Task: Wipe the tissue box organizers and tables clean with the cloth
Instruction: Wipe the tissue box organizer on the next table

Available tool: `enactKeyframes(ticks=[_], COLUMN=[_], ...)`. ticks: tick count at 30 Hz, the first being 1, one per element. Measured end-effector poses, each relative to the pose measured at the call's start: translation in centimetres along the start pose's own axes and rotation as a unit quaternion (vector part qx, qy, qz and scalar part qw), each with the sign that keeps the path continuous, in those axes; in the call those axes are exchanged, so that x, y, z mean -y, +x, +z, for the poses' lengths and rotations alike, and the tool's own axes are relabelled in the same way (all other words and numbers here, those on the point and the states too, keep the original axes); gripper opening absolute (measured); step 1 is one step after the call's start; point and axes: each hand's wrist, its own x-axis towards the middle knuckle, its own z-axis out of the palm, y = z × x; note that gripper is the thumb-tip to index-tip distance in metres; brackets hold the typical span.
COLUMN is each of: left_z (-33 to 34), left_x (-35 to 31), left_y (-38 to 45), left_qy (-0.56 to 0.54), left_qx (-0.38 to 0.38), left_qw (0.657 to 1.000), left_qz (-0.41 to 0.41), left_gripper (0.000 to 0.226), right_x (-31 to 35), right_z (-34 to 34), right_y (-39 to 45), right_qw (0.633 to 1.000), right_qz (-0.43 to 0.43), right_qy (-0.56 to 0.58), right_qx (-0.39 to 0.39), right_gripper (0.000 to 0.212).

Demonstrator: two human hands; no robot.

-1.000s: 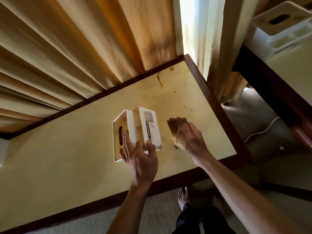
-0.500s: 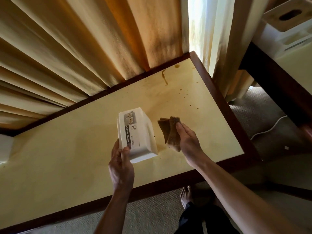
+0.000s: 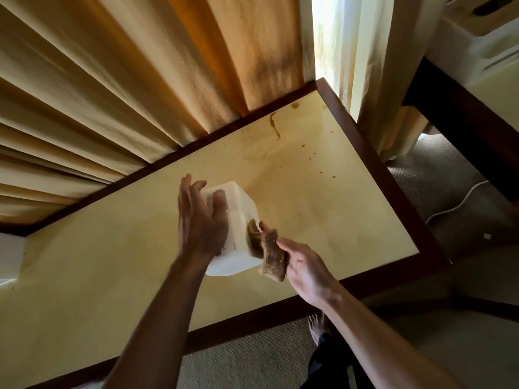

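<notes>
A white tissue box organizer [image 3: 238, 214] is held above the yellow table [image 3: 323, 209], its labelled underside turned up. My left hand [image 3: 200, 217] lies over that face with fingers mostly straight, covering much of the label; whether the thumb grips is hidden. My right hand [image 3: 303, 265] pinches a folded brown cloth [image 3: 268, 251] and presses it against the organizer's right side. Brown stains and specks [image 3: 274, 126] mark the table's far right corner.
Yellow curtains [image 3: 126, 80] hang along the table's far edge. A second table [image 3: 500, 91] at the upper right carries another white organizer [image 3: 483, 32]. A white object [image 3: 11, 254] sits at the left edge. Carpet, a white cable [image 3: 455, 203] and my bare feet lie below.
The left hand shifted from gripping the organizer's lower end to lying across its top face. The cloth moved left and now touches the organizer's side.
</notes>
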Motion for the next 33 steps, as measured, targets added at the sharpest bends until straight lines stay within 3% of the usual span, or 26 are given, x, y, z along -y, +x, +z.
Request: enactKeyframes(ticks=[4, 10, 15, 18, 21, 24, 29, 33], left_z=[1.0, 1.8, 2.0, 1.9, 1.8, 1.8, 1.8, 1.8], left_x=[-0.2, 0.2, 0.3, 0.3, 0.5, 0.7, 0.9, 1.1], left_y=[1.6, 1.2, 1.3, 1.2, 1.3, 1.5, 1.6, 1.8], left_qy=[0.052, 0.079, 0.075, 0.076, 0.076, 0.085, 0.085, 0.053], left_qx=[0.068, 0.045, 0.037, 0.042, 0.054, 0.068, 0.082, 0.071], left_qw=[0.995, 0.991, 0.99, 0.99, 0.99, 0.988, 0.987, 0.991], left_qz=[0.055, 0.1, 0.11, 0.111, 0.107, 0.107, 0.112, 0.102], left_gripper=[0.056, 0.055, 0.053, 0.056, 0.059, 0.061, 0.063, 0.065], right_x=[-1.4, -2.2, -2.7, -1.6, -0.2, 0.7, 2.9, 2.0], right_z=[1.3, 2.7, 2.3, 2.9, 3.7, 4.3, 5.9, 6.2], right_y=[0.7, 3.9, 7.9, 9.0, 9.8, 10.1, 8.2, 6.7], right_qw=[0.998, 0.992, 0.988, 0.993, 0.989, 0.989, 0.977, 0.974], right_qz=[0.014, 0.011, 0.041, 0.047, 0.046, -0.004, -0.11, -0.155], right_qy=[-0.062, -0.125, -0.14, -0.08, -0.107, -0.121, -0.181, -0.165], right_qx=[0.011, -0.005, -0.059, -0.074, -0.087, -0.083, -0.029, 0.011], right_gripper=[0.05, 0.066, 0.106, 0.093, 0.096, 0.093, 0.053, 0.047])
